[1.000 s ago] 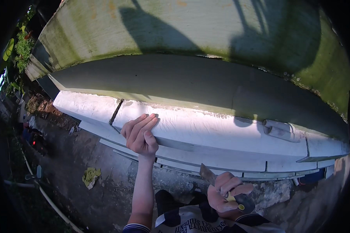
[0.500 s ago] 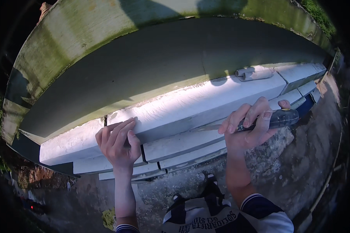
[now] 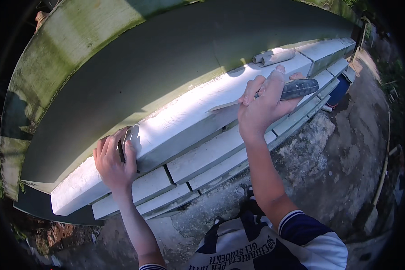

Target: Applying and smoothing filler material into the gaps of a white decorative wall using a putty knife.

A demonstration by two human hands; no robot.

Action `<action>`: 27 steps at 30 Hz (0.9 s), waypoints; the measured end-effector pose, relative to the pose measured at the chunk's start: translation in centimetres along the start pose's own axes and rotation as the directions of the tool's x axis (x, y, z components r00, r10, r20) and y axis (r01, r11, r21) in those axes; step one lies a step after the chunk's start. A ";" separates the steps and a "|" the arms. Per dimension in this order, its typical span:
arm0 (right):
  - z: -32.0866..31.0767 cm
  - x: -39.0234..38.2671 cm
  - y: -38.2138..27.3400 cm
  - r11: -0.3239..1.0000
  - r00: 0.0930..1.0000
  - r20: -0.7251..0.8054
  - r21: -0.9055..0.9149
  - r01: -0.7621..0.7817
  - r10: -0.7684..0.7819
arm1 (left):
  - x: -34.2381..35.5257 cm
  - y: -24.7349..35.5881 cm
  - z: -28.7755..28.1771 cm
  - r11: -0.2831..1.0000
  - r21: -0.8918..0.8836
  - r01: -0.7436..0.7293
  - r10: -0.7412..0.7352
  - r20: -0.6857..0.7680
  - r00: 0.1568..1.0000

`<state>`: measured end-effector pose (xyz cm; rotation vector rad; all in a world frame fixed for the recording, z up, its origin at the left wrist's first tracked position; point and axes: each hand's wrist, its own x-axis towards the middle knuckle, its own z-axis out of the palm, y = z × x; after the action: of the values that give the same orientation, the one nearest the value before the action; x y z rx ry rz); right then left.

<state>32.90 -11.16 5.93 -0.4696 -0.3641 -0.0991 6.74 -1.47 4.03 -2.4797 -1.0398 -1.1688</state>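
Observation:
My right hand grips a putty knife with a dark handle; its flat blade lies against the top of a long white moulded ledge. My left hand rests on the same ledge further left, fingers spread over a joint between two white blocks. Stepped white blocks run below the ledge.
A grey-green plastered wall rises behind the ledge. White pipe pieces lie on the ledge at the far right. A blue container stands by the wall's right end. Rough concrete ground spreads below, and a thin pole stands at the right.
My view has swung left along the wall. My right hand has raised the putty knife from the lower blocks onto the ledge's top. My left hand stays on the ledge.

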 end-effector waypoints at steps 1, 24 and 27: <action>0.0 0.0 -0.5 1.000 1.000 0.018 0.013 0.009 -0.010 | 0.0 -0.2 0.0 1.000 0.021 -0.004 0.005 -0.034 0.999; -0.1 -0.2 0.5 0.993 0.994 0.029 -0.061 -0.103 0.105 | -0.3 -0.3 0.5 0.992 0.127 0.016 -0.007 -0.070 0.998; -1.1 0.1 -1.1 0.985 0.997 0.011 0.149 -0.083 0.083 | -0.1 -0.3 0.4 0.990 0.138 -0.004 0.011 -0.051 0.999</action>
<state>33.16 -12.61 5.49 -0.3361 -0.3529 0.0103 6.74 -1.13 3.67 -2.3335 -1.0585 -1.1126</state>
